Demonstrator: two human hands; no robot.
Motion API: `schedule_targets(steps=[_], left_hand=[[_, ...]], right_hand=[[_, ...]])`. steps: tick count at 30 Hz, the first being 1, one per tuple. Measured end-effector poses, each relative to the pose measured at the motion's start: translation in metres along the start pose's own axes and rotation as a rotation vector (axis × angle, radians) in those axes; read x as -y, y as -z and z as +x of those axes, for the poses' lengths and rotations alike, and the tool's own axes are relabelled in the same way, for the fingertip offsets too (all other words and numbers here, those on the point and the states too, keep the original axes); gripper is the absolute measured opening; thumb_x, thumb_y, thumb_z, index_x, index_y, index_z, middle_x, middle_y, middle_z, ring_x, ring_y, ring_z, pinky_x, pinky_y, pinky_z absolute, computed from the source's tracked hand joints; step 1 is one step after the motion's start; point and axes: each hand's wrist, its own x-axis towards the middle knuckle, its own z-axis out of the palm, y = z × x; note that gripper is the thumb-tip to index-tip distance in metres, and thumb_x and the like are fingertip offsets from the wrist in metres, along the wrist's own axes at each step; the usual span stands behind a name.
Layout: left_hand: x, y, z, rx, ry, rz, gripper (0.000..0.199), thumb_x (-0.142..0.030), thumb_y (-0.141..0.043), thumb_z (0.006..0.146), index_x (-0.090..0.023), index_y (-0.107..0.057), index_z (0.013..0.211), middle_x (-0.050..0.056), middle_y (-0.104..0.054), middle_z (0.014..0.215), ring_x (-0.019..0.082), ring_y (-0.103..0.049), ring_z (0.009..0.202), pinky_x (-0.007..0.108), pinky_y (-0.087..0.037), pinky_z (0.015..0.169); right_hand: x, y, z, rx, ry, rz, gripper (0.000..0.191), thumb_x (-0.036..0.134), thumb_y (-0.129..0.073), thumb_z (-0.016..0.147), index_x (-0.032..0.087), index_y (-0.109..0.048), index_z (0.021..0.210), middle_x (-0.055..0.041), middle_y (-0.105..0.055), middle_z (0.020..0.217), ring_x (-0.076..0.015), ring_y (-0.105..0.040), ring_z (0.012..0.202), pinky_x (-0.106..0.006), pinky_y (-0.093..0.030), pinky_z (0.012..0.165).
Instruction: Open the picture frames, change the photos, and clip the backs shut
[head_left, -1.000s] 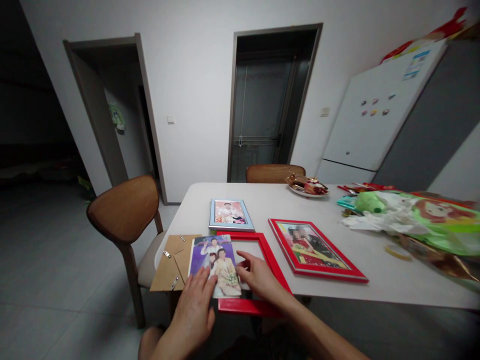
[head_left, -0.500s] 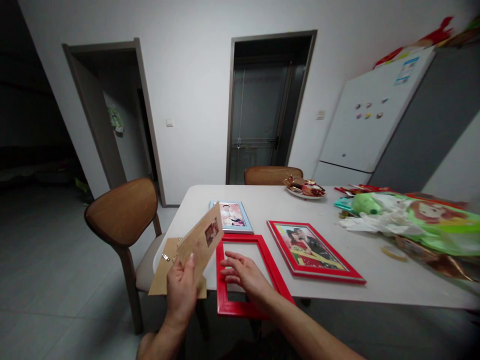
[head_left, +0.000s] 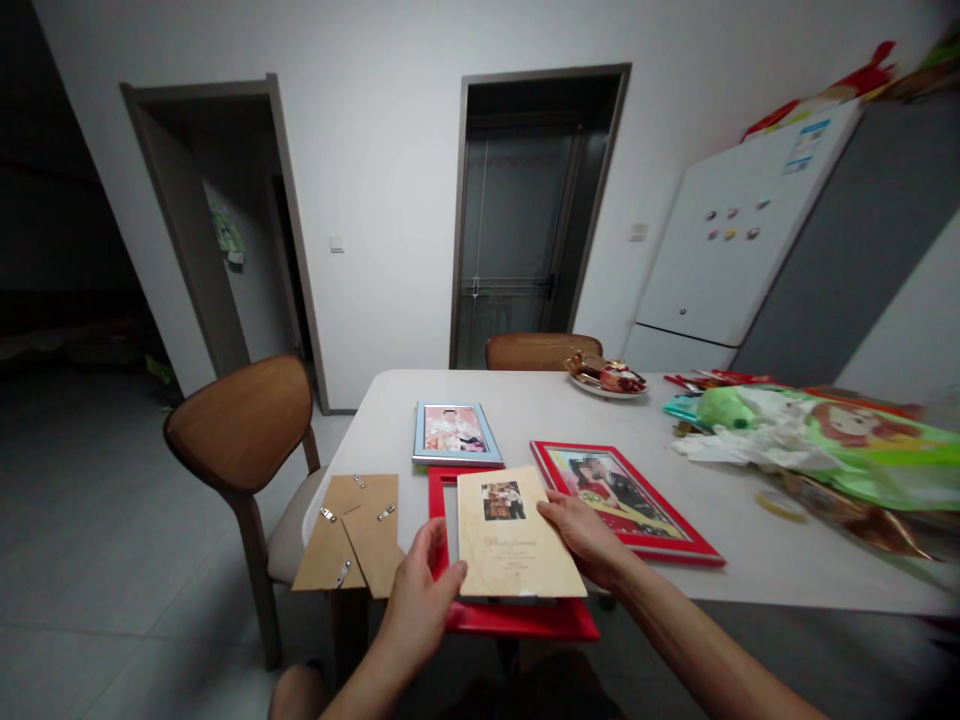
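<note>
My right hand point(head_left: 583, 535) pinches the right edge of a cream paper insert point(head_left: 499, 575), which bears a small picture and faint lettering. It lies tilted over the opening of an empty-looking red picture frame point(head_left: 517, 618) at the table's front edge. My left hand point(head_left: 426, 590) is open at the insert's left side, fingers and thumb apart, its thumb tip at the paper's edge. Left of it lies a brown frame backing board point(head_left: 319, 555) with metal clips, its stand flap folded flat. A red framed photo point(head_left: 697, 552) rests to the right, and a blue framed photo point(head_left: 457, 462) lies behind.
On the white table point(head_left: 525, 395), a plate point(head_left: 607, 390) of mixed items stands at the back. Plastic packaging point(head_left: 862, 440) and a tape roll point(head_left: 780, 507) occupy the right. Wooden chairs stand at the left point(head_left: 240, 425) and far side point(head_left: 544, 352).
The paper insert has moved right and down from above the backing board to over the red frame. My right hand has taken its right edge; my left hand has let go.
</note>
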Motion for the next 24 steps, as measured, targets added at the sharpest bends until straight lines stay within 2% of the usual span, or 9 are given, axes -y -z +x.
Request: schedule_targets(steps=[3, 7, 10, 14, 17, 20, 24], left_hand=[[-0.003, -0.004, -0.006, 0.082, -0.038, 0.308, 0.045, -0.017, -0.054, 0.065, -0.015, -0.049, 0.109, 0.011, -0.051, 0.117, 0.022, -0.044, 0.110, 0.035, -0.031, 0.096], [-0.001, -0.006, -0.010, 0.131, -0.107, 0.526, 0.044, -0.015, -0.052, 0.065, -0.012, -0.050, 0.109, 0.013, -0.047, 0.121, 0.023, -0.041, 0.113, 0.037, -0.031, 0.096], [0.008, -0.004, -0.012, 0.177, -0.206, 0.637, 0.043, -0.016, -0.052, 0.066, -0.014, -0.050, 0.108, 0.013, -0.045, 0.123, 0.024, -0.038, 0.115, 0.042, -0.030, 0.097], [0.016, -0.006, -0.014, 0.267, -0.305, 0.775, 0.041, -0.021, -0.055, 0.068, -0.015, -0.051, 0.108, 0.014, -0.044, 0.124, 0.026, -0.036, 0.117, 0.047, -0.029, 0.097], [0.013, -0.005, -0.016, 0.293, -0.314, 0.823, 0.043, -0.023, -0.054, 0.070, -0.012, -0.048, 0.111, 0.016, -0.043, 0.125, 0.025, -0.036, 0.117, 0.045, -0.030, 0.097], [0.008, 0.015, -0.018, 0.239, -0.325, 0.869, 0.046, -0.022, -0.053, 0.070, -0.014, -0.045, 0.115, 0.014, -0.041, 0.127, 0.024, -0.035, 0.118, 0.043, -0.030, 0.098], [0.015, 0.076, -0.016, 0.073, -0.298, 1.052, 0.053, -0.016, -0.055, 0.065, -0.016, -0.043, 0.116, 0.013, -0.041, 0.127, 0.025, -0.035, 0.118, 0.045, -0.030, 0.096]], right_hand=[[-0.009, -0.002, 0.008, 0.092, -0.083, 0.018, 0.031, 0.013, -0.042, 0.068, 0.012, -0.055, 0.096, -0.0079, -0.068, 0.074, -0.0165, -0.063, 0.061, -0.027, -0.049, 0.057], [-0.018, -0.009, 0.020, 0.032, -0.021, -0.159, 0.039, 0.015, -0.039, 0.068, 0.012, -0.052, 0.104, -0.0076, -0.067, 0.076, -0.0165, -0.062, 0.060, -0.025, -0.046, 0.053], [-0.017, -0.008, 0.024, -0.003, 0.091, -0.441, 0.037, 0.018, -0.037, 0.069, 0.012, -0.055, 0.101, -0.0088, -0.067, 0.080, -0.0175, -0.061, 0.066, -0.025, -0.044, 0.056], [-0.011, -0.006, 0.021, -0.098, 0.260, -0.999, 0.031, 0.024, -0.038, 0.072, 0.013, -0.060, 0.090, -0.0116, -0.065, 0.086, -0.0205, -0.059, 0.079, -0.027, -0.040, 0.066], [-0.013, -0.008, 0.018, -0.199, 0.254, -1.329, 0.032, 0.031, -0.037, 0.075, 0.012, -0.061, 0.085, -0.0149, -0.063, 0.083, -0.0228, -0.058, 0.077, -0.029, -0.038, 0.064], [-0.017, -0.008, 0.017, -0.263, 0.242, -1.442, 0.033, 0.034, -0.038, 0.076, 0.012, -0.058, 0.090, -0.0153, -0.061, 0.086, -0.0228, -0.057, 0.076, -0.030, -0.037, 0.062], [-0.015, -0.014, 0.013, -0.248, 0.349, -1.375, 0.034, 0.030, -0.037, 0.078, 0.013, -0.055, 0.100, -0.0137, -0.058, 0.090, -0.0224, -0.054, 0.079, -0.030, -0.037, 0.064]])
